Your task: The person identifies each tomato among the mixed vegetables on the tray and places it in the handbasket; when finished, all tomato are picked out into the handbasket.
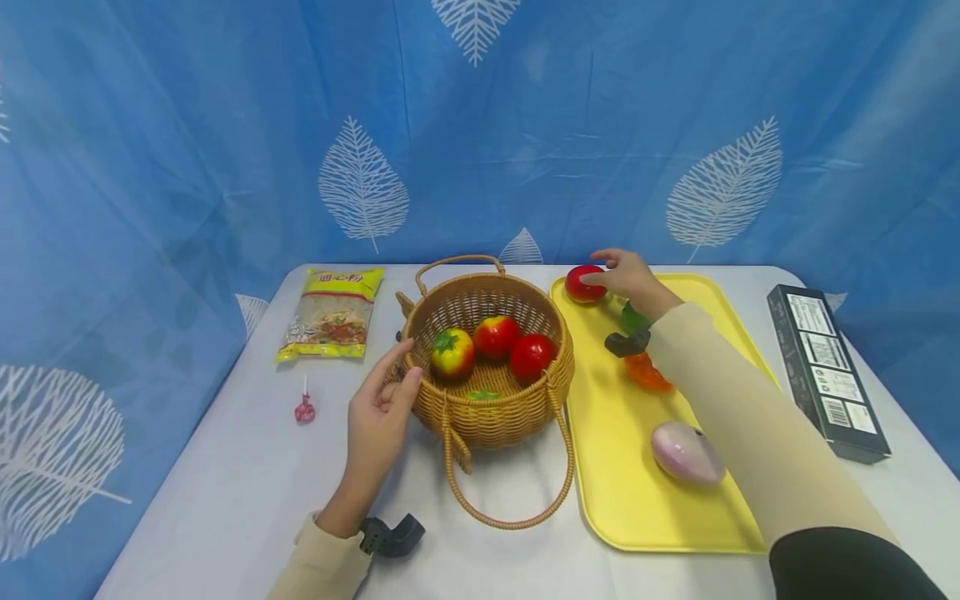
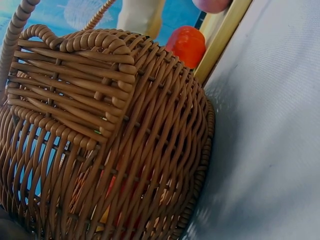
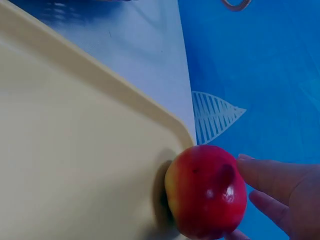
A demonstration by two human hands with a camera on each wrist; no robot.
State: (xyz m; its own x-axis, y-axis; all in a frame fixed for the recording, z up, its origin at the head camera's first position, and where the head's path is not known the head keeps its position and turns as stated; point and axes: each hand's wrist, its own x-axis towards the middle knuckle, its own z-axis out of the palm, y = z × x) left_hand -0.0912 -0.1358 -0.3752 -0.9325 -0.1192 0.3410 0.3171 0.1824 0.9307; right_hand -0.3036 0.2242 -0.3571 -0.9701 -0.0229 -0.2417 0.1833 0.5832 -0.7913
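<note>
My left hand (image 1: pixel 381 417) is at the near left side of a brown wicker basket (image 1: pixel 487 425), thumb and forefinger apart by its rim. Whether they touch the rim cannot be told. Inside the basket lie a yellow-red fruit with a green top (image 1: pixel 452 356) and two red fruits (image 1: pixel 532 358). At the far left corner of a yellow tray (image 1: pixel 607 500), my right hand (image 1: pixel 633 279) reaches over a red fruit with a yellow side (image 3: pixel 205 192). Its fingers are loosely spread against that fruit, not closed round it. The left wrist view shows the woven basket wall (image 2: pixel 150 140).
A purple-white onion-like vegetable (image 1: pixel 686 452), an orange piece (image 1: pixel 645 372) and a green piece (image 1: pixel 633 318) lie on the tray. Right of it is a black box (image 1: pixel 825 375). A yellow food packet (image 1: pixel 333 312) and a lollipop (image 1: pixel 304 408) lie left. A basket handle (image 1: pixel 517 523) hangs forward.
</note>
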